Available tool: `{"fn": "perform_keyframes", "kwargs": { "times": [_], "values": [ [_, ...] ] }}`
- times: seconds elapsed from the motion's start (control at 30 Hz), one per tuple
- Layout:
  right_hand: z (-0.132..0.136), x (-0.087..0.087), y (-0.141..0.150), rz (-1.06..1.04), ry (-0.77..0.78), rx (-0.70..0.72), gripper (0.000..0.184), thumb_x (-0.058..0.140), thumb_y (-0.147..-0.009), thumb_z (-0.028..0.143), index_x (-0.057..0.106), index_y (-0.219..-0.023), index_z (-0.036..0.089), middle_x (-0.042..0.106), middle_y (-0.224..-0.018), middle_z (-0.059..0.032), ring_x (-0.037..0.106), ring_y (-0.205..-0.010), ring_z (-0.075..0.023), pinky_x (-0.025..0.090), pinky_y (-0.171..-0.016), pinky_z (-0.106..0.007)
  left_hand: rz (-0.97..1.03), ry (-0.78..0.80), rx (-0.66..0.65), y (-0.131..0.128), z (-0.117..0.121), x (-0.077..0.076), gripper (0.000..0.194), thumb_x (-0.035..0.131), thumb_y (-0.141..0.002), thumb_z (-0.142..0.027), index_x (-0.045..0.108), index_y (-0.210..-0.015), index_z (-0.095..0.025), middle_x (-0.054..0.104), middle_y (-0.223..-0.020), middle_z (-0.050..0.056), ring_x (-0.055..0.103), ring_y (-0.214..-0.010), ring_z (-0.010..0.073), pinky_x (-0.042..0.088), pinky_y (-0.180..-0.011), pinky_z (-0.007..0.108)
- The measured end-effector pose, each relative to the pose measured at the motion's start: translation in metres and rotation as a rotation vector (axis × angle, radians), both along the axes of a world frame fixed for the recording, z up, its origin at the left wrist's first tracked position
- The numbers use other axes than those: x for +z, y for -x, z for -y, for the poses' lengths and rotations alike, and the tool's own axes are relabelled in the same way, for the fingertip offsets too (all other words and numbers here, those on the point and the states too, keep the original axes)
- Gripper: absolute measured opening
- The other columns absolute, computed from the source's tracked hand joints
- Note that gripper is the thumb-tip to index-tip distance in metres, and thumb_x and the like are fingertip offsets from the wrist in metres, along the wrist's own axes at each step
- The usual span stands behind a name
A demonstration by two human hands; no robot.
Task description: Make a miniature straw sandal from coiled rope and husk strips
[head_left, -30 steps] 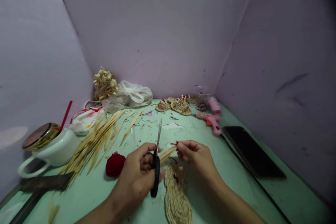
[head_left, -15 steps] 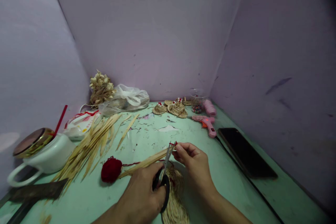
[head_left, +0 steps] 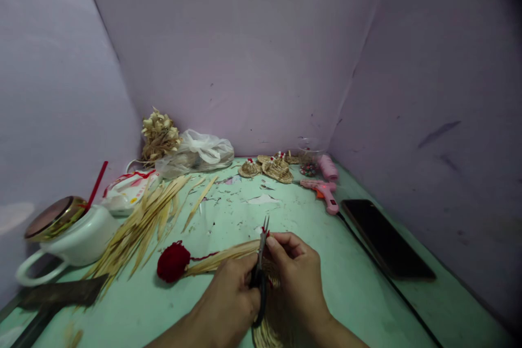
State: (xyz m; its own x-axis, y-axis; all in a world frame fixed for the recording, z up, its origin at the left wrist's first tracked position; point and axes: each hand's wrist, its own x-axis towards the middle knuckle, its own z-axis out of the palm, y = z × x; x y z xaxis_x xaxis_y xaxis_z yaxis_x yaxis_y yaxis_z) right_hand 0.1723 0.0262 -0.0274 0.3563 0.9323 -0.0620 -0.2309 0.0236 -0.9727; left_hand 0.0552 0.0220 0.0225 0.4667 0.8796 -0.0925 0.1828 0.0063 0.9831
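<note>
My left hand [head_left: 234, 296] is wrapped round the black handles of a pair of scissors [head_left: 263, 263], whose narrow blades point away from me and are almost closed. At the blades, my right hand [head_left: 299, 274] pinches a small bit of red yarn [head_left: 265, 231]. Below both hands lies a woven straw piece [head_left: 269, 331], partly hidden by them. A ball of dark red yarn [head_left: 173, 262] rests to the left, its strand running right along a bundle of pale dry strips [head_left: 228, 256] that reaches behind my left hand.
Dry leaf strips [head_left: 138, 223] spread at left beside a white cup [head_left: 84, 239] and a hammer-like tool [head_left: 61, 291]. Small straw hats [head_left: 275, 168], a pink glue gun [head_left: 324, 193] and pink thread spool [head_left: 327, 167] stand at the back. A phone [head_left: 385, 236] and black cord lie right.
The scissor blades have come nearly together at the red yarn. My right hand has shifted slightly left and down, closer to my left hand.
</note>
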Motion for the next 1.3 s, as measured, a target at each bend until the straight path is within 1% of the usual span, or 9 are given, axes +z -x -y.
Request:
{"fn": "perform_keyframes", "kwargs": {
  "times": [0.1,0.23,0.4,0.5,0.63,0.77,0.93,1.2,1.3],
  "values": [
    [-0.001,0.001,-0.001,0.008,0.005,-0.004,0.016,0.066,-0.067,0.03,0.064,-0.07,0.015,0.064,-0.064,-0.004,0.056,-0.06,-0.0153,0.044,-0.058,-0.027,0.04,0.106,-0.083,0.002,0.001,-0.004,0.024,0.04,-0.056,-0.004,0.056,-0.067,-0.016,0.052,-0.059,-0.003,0.045,-0.054,0.0094,0.037,-0.049,0.018],
    [-0.001,0.003,-0.002,0.0,0.015,-0.009,0.017,0.067,-0.066,0.031,0.065,-0.07,0.015,0.064,-0.064,-0.0039,0.056,-0.059,-0.0154,0.044,-0.057,-0.027,0.071,0.243,-0.084,0.0,0.003,-0.012,0.019,0.04,-0.058,-0.008,0.054,-0.068,-0.016,0.047,-0.052,-0.003,0.043,-0.044,0.0082,0.034,-0.039,0.017],
    [-0.004,0.007,-0.004,-0.16,0.035,0.003,0.019,0.071,-0.061,0.032,0.063,-0.068,0.016,0.063,-0.059,-0.0014,0.056,-0.055,-0.014,0.045,-0.055,-0.026,0.028,0.309,0.041,0.007,-0.009,-0.004,0.039,0.053,-0.062,-0.019,0.055,-0.101,-0.015,0.052,-0.058,-0.002,0.051,-0.045,0.0112,0.036,-0.034,0.018],
    [-0.009,0.012,-0.009,-0.313,0.056,0.008,0.017,0.07,-0.06,0.029,0.059,-0.063,0.016,0.065,-0.063,-0.0023,0.058,-0.056,-0.0129,0.047,-0.056,-0.025,-0.148,0.139,0.209,0.024,-0.027,0.012,0.048,0.058,-0.061,-0.026,0.053,-0.106,-0.013,0.047,-0.052,-0.005,0.046,-0.04,0.0098,0.031,-0.034,0.017],
    [-0.016,0.022,-0.021,-0.418,0.118,0.058,0.014,0.067,-0.059,0.025,0.057,-0.063,0.016,0.066,-0.062,-0.0039,0.057,-0.052,-0.0114,0.046,-0.05,-0.022,-0.492,-0.228,0.316,0.047,-0.051,0.021,0.037,0.059,-0.061,-0.025,0.06,-0.097,-0.015,0.038,-0.044,-0.008,0.037,-0.04,0.0077,0.023,-0.039,0.018],
    [-0.022,0.029,-0.036,-0.395,0.196,0.179,0.015,0.067,-0.06,0.021,0.061,-0.071,0.014,0.061,-0.056,-0.0005,0.056,-0.05,-0.0107,0.047,-0.048,-0.021,-0.81,-0.412,0.268,0.051,-0.059,0.003,0.022,0.051,-0.067,-0.021,0.061,-0.086,-0.018,0.058,-0.06,0.001,0.051,-0.057,0.0143,0.031,-0.051,0.022],
    [-0.027,0.032,-0.05,-0.337,0.245,0.234,0.015,0.068,-0.062,0.019,0.063,-0.075,0.014,0.059,-0.06,0.0004,0.055,-0.046,-0.0092,0.047,-0.044,-0.021,-1.151,-0.52,0.266,0.044,-0.05,-0.017,0.024,0.043,-0.077,-0.024,0.055,-0.096,-0.018,0.063,-0.081,0.011,0.058,-0.074,0.0235,0.034,-0.059,0.028],
    [-0.028,0.029,-0.049,-0.226,0.251,0.216,0.011,0.065,-0.066,0.016,0.061,-0.076,0.013,0.059,-0.06,0.0007,0.054,-0.043,-0.0077,0.047,-0.042,-0.018,-1.126,-0.583,0.238,0.041,-0.061,-0.028,0.04,0.04,-0.079,-0.018,0.046,-0.119,-0.014,0.057,-0.105,0.013,0.054,-0.093,0.0229,0.04,-0.076,0.032],
    [-0.027,0.027,-0.049,-0.214,0.257,0.22,0.01,0.063,-0.067,0.016,0.061,-0.077,0.013,0.059,-0.06,0.0011,0.054,-0.042,-0.0071,0.046,-0.043,-0.018,-1.057,-0.687,0.209,0.045,-0.065,-0.018,0.035,0.039,-0.08,-0.018,0.053,-0.111,-0.015,0.056,-0.108,0.012,0.049,-0.103,0.0204,0.037,-0.087,0.03]
  ]
}}
